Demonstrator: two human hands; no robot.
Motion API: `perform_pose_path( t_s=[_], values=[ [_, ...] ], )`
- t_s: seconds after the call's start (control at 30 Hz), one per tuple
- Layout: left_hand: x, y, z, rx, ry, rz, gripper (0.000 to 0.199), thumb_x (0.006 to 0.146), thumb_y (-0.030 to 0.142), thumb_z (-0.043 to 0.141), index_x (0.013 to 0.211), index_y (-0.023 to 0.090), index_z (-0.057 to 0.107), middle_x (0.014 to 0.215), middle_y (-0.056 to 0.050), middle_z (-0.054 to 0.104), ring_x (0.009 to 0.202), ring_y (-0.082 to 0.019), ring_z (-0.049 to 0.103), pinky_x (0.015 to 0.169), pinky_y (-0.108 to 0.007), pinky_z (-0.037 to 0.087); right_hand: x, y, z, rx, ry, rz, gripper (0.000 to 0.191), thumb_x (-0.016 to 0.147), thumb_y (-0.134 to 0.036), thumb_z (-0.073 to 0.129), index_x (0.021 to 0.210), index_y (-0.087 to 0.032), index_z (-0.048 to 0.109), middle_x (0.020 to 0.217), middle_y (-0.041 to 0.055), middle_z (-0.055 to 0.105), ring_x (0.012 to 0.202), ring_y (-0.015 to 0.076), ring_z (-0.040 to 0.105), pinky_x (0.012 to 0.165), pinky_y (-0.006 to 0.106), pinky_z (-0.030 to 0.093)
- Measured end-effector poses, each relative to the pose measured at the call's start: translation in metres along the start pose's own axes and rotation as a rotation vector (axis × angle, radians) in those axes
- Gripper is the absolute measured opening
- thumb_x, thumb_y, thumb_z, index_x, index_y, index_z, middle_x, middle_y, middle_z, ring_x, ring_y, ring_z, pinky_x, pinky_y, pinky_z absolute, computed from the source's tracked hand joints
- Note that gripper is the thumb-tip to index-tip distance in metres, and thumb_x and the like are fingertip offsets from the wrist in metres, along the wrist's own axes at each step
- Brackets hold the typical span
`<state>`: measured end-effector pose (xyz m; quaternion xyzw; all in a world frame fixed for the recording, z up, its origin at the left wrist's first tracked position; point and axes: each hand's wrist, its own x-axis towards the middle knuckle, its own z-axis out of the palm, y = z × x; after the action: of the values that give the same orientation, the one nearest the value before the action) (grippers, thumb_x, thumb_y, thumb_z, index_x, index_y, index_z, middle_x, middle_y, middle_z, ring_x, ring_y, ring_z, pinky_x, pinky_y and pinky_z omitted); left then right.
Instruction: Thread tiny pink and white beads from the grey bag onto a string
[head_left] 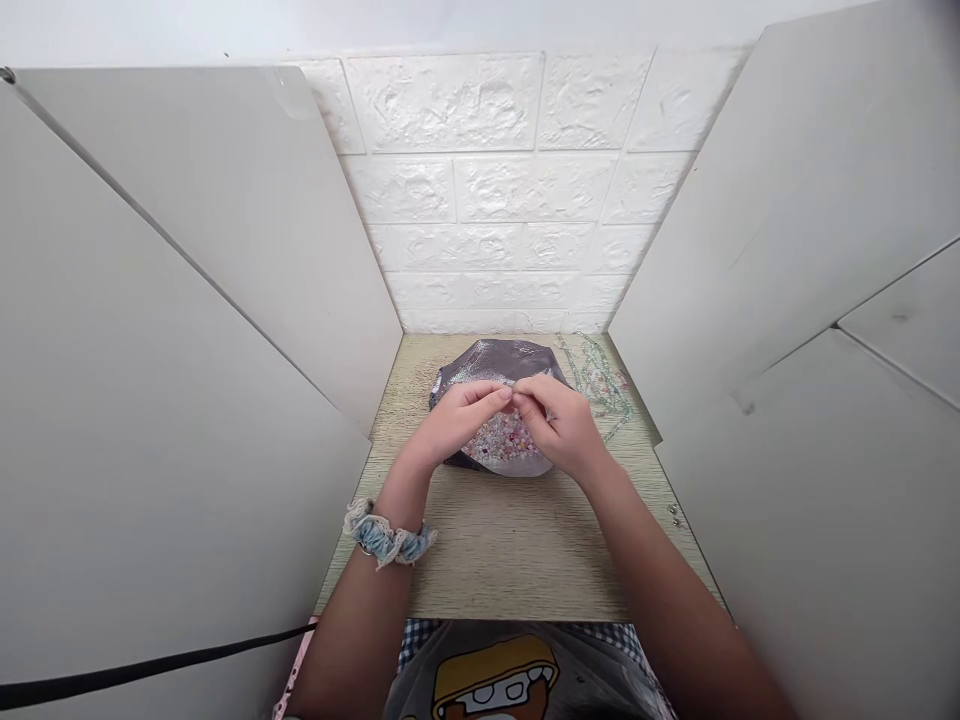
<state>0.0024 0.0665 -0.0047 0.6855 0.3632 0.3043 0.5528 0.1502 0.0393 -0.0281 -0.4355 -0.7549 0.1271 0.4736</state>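
A dark plastic bag [517, 357] lies opened out on the wooden tabletop [517, 560], with many small pink, white and clear beads [504, 440] in it. Above the beads, my left hand [466, 415] and my right hand [559, 420] meet at the fingertips. Both are closed in a pinch, thumb against forefinger. Whatever lies between the fingertips is too small to make out. A light blue scrunchie with lace edging [390, 537] circles my left wrist.
Strands of green beads [600, 385] lie at the back right of the tabletop. A few tiny shiny pieces [674, 515] rest near its right edge. White panels [225, 250] stand on both sides, and a white brick-patterned wall [495, 190] closes off the back.
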Motion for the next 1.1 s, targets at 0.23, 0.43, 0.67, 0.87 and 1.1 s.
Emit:
perform_pose_path(
  t_s=[0.23,0.43,0.67,0.87,1.1],
  values=[
    [-0.004,0.000,-0.004,-0.085,-0.044,0.014,0.022,0.069,0.034,0.058,0.069,0.012,0.063,0.067,-0.002,0.055,0.063,-0.009,0.047,0.057,-0.021,0.037,-0.002,-0.004,-0.001,0.011,0.168,0.002,0.013,0.081,-0.025,0.043,0.074,-0.020,0.053,0.064,-0.0005,0.050,0.060,0.0097,0.045,0.058,0.022,0.037],
    [-0.007,-0.003,-0.006,-0.337,-0.082,0.005,0.023,0.065,0.036,0.062,0.067,0.013,0.064,0.058,-0.002,0.056,0.047,-0.006,0.044,0.043,-0.018,0.034,0.000,-0.010,0.004,0.588,-0.267,0.313,0.041,0.083,-0.051,0.024,0.095,-0.019,0.047,0.080,0.0040,0.052,0.075,0.0120,0.052,0.068,0.026,0.043],
    [-0.013,-0.008,-0.011,-0.757,0.056,0.133,0.021,0.066,0.039,0.061,0.061,0.018,0.060,0.062,-0.001,0.059,0.054,-0.010,0.055,0.044,-0.019,0.043,-0.001,-0.010,0.001,1.019,-0.673,0.352,0.055,0.072,-0.051,0.048,0.116,-0.019,0.040,0.091,0.0055,0.056,0.092,0.0144,0.052,0.087,0.034,0.038],
    [-0.007,-0.004,-0.015,-0.884,0.447,0.235,0.037,0.084,0.037,0.033,0.062,0.021,0.058,0.091,0.001,0.062,0.092,-0.012,0.056,0.069,-0.022,0.047,-0.001,-0.008,-0.011,1.115,-0.668,0.409,0.033,0.077,-0.038,0.049,0.103,-0.018,0.053,0.061,-0.0035,0.047,0.066,0.0095,0.055,0.075,0.032,0.044],
    [-0.001,-0.006,-0.006,-0.193,0.312,0.334,0.015,0.072,0.030,0.056,0.069,0.017,0.062,0.124,-0.004,0.045,0.121,-0.019,0.032,0.097,-0.033,0.027,0.002,-0.006,-0.022,1.015,-0.364,0.516,0.021,0.080,-0.038,0.044,0.080,-0.019,0.055,0.047,-0.0090,0.027,0.040,0.0033,0.030,0.061,0.026,0.046]
  ],
)
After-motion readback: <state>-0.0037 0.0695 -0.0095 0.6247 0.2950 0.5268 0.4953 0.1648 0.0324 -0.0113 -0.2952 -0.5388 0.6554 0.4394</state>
